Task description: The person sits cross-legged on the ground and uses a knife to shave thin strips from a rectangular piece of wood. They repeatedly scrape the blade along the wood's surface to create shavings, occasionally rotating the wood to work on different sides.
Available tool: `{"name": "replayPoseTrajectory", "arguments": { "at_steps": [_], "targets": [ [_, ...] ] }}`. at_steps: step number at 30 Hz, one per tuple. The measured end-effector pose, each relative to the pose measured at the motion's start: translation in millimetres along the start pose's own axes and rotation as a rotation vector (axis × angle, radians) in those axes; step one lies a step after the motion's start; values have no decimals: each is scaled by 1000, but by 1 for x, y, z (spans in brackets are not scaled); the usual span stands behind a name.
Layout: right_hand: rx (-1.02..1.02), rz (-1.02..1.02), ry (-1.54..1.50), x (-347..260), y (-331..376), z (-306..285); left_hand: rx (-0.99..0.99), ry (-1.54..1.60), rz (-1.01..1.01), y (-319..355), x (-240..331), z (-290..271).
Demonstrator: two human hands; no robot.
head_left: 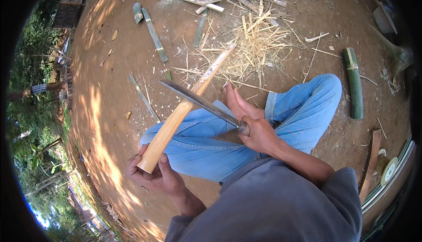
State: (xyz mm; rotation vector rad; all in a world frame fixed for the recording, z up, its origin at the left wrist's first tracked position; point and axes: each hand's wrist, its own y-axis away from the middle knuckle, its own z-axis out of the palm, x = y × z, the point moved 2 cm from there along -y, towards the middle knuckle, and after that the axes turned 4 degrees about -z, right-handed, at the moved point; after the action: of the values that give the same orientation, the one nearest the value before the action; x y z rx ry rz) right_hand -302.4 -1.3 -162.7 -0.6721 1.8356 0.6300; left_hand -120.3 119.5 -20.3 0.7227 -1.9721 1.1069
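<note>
Left of the frame's centre, the fingers of the left hand (pixel 154 177) grasped the lower end of a pale bamboo strip (pixel 167 133); the right hand (pixel 262 136) clenched a long knife (pixel 203 102), its blade crossing the strip.

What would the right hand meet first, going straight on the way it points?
Probably the split bamboo strip, which crosses the line of the right hand and its machete; the jeans leg may come first, depth is unclear.

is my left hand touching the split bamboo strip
Touching: the head view shows the left hand gripping the split bamboo strip by its near end.
</note>
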Motion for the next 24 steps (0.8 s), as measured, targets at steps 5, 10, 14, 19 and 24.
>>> {"name": "replayPoseTrajectory", "arguments": {
  "at_steps": [5, 10, 14, 19, 24],
  "targets": [
    [51, -14, -13, 11, 6, 4, 15, -4, 1, -5, 3, 3],
    [-26, -133, -1, -11, 7, -15, -17, 52, -9, 1, 8, 7],
    [-48, -118, 11, -15, -1, -13, -36, 6, 38, 0, 15, 12],
    [-52, -161, 0, -16, 6, -19, -56, 11, 55, 4, 15, 11],
    [46, -75, -1, 0, -10, -24, -76, 22, 46, 2, 19, 9]
  ]
}}
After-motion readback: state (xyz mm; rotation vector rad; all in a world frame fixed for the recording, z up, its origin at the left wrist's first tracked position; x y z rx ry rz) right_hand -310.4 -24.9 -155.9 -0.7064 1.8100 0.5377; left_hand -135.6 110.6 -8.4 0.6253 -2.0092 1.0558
